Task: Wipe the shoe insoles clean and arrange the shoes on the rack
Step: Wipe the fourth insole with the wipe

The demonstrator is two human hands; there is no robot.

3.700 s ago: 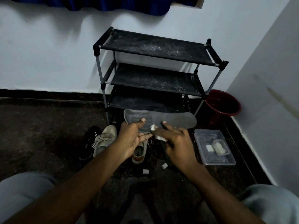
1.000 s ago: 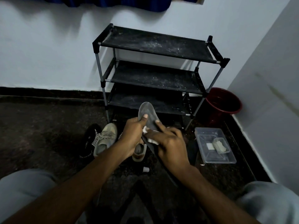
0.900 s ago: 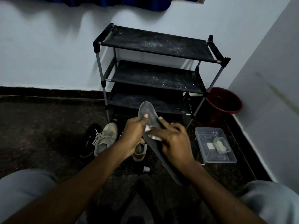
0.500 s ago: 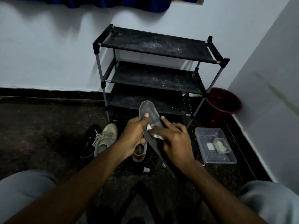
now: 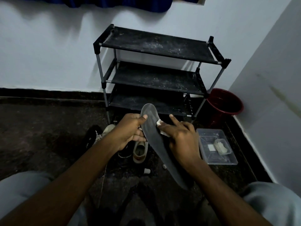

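A long grey insole (image 5: 155, 141) runs from the rack's lowest shelf toward my right knee. My left hand (image 5: 130, 129) grips its upper end, thumb on top. My right hand (image 5: 180, 136) pinches a small white wipe (image 5: 160, 127) against the insole's right edge, index finger sticking out. Below my hands, a beige sneaker (image 5: 140, 150) lies on the floor, with another beige shoe (image 5: 106, 130) and a black shoe (image 5: 91, 138) to its left. The black three-shelf rack (image 5: 156, 74) stands against the wall with bare, dusty shelves.
A clear plastic tray (image 5: 215, 146) with white wipes sits on the floor at my right. A dark red bucket (image 5: 225, 106) stands in the corner beside the rack. Two small white pieces (image 5: 146, 171) lie on the dark floor. My knees frame the bottom.
The insole went from lying crosswise to pointing lengthwise away from me. My right hand with the wipe has slid up along its right edge toward the upper end.
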